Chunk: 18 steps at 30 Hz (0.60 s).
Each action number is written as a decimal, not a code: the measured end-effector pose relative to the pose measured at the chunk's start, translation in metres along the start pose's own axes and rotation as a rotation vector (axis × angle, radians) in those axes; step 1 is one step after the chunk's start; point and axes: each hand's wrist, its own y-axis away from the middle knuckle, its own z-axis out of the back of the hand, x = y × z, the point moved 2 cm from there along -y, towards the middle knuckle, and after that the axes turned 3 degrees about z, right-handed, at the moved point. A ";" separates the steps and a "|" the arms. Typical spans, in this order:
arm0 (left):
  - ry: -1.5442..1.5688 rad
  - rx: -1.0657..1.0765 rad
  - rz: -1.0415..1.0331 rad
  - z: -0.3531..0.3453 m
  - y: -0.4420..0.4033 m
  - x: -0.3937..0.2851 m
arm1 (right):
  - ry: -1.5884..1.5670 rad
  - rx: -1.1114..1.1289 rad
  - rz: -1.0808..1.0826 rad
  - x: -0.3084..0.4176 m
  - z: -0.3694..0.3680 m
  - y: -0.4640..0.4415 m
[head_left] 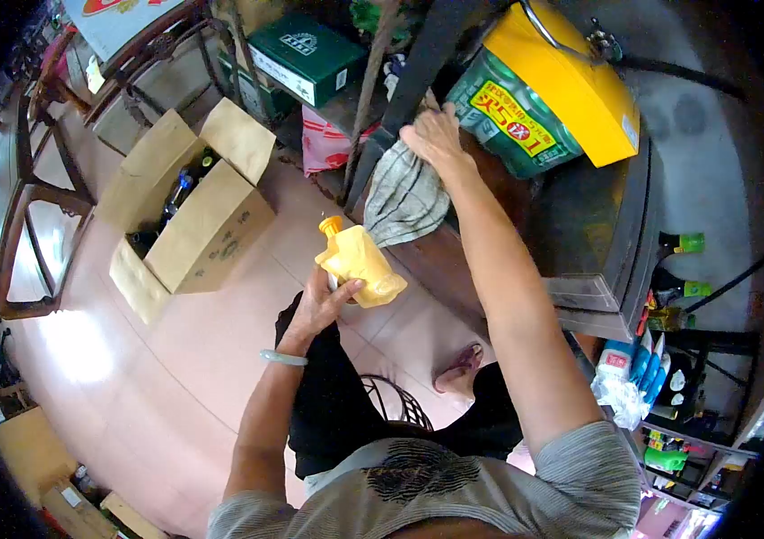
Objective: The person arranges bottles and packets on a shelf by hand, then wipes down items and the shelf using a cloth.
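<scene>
My left hand [317,307] is closed around a soft yellow pouch [366,267] with an orange spout cap [331,226], held tilted in front of my knees. Farther forward, my right hand [439,139] grips a pale grey cloth [406,199] with dark stripes. The cloth hangs down over the edge of a dark wooden shelf [490,269]. Just right of that hand, a green and yellow carton [526,117] with a yellow label stands on the shelf.
An open cardboard box [211,229] holding bottles stands on the tiled floor to the left. Behind it is a dark green box [306,56]. Wooden chair frames [27,193] stand at far left. Several bottles [669,292] lie on the right.
</scene>
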 end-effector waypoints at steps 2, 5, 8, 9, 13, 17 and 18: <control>-0.012 -0.003 0.007 -0.005 0.000 -0.001 | 0.080 0.104 -0.065 0.006 0.007 0.001; -0.031 0.012 0.000 -0.009 -0.001 -0.010 | 0.078 -0.054 -0.110 0.018 0.011 0.018; -0.080 -0.004 -0.069 -0.003 -0.002 0.002 | 0.160 0.201 -0.209 0.029 0.020 0.022; -0.103 -0.028 -0.097 -0.002 0.000 0.002 | 0.174 0.272 -0.205 0.030 0.021 0.024; -0.022 -0.060 -0.102 0.001 0.007 -0.002 | 0.151 0.275 -0.129 0.029 0.032 0.050; -0.069 -0.065 -0.176 0.006 0.008 -0.002 | 0.232 -0.022 -0.029 0.035 0.019 0.081; -0.025 -0.064 -0.158 0.006 0.010 0.001 | 0.235 -0.068 0.044 0.039 0.012 0.085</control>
